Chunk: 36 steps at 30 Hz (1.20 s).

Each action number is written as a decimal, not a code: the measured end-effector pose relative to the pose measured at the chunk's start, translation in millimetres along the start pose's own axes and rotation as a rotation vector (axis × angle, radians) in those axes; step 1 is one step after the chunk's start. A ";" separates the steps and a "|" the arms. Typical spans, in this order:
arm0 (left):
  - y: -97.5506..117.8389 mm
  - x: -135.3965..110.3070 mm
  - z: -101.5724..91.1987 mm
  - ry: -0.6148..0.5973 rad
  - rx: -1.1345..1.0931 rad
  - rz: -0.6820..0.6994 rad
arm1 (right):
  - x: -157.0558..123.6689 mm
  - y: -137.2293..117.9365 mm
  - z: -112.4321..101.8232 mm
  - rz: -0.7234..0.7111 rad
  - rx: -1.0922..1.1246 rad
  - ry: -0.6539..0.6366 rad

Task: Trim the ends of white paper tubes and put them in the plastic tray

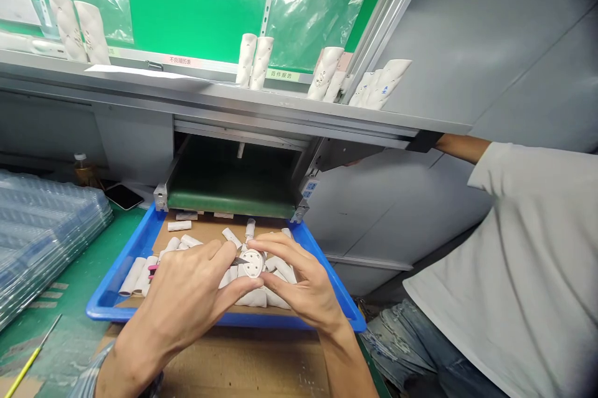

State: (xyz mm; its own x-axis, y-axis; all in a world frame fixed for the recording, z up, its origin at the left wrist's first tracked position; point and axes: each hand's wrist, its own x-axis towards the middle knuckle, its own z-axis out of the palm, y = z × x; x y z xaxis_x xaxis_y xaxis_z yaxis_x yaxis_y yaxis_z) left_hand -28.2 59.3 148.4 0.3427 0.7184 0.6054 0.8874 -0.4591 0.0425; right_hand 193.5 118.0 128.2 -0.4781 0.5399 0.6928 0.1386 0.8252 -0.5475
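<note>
My left hand [189, 295] pinches a small metal blade with a pink handle [153, 269], its tip touching the round end of a white plastic tube [253, 260]. My right hand [299, 279] grips that tube from the right, with its holed end face turned toward me. Both hands hover over a blue tray [140, 242] lined with cardboard, in which several more white tubes [135, 276] lie loose.
A green conveyor belt [231, 202] ends just behind the tray. White patterned sleeves [255, 60] stand on the shelf above. Stacked clear blister trays [42, 230] lie at left near a phone [123, 196] and a small bottle [84, 169]. Another person in a white shirt [527, 279] stands close on the right.
</note>
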 end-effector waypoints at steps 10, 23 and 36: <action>3.6 0.0 -0.4 0.020 0.030 0.001 | 1.7 -1.4 13.0 -0.028 -0.033 0.121; 11.0 1.8 3.5 0.102 0.024 -0.029 | -4.2 2.1 41.0 -0.165 -0.303 0.426; 21.0 0.4 7.7 0.141 -0.043 -0.051 | -9.8 -0.3 53.5 -0.240 -0.420 0.587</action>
State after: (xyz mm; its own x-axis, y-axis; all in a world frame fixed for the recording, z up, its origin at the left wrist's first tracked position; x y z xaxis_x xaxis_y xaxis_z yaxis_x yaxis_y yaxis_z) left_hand -7.0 54.0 143.4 0.2481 0.6621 0.7072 0.8874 -0.4481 0.1081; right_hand 151.7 103.6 96.5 -0.0129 0.2403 0.9706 0.4641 0.8612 -0.2071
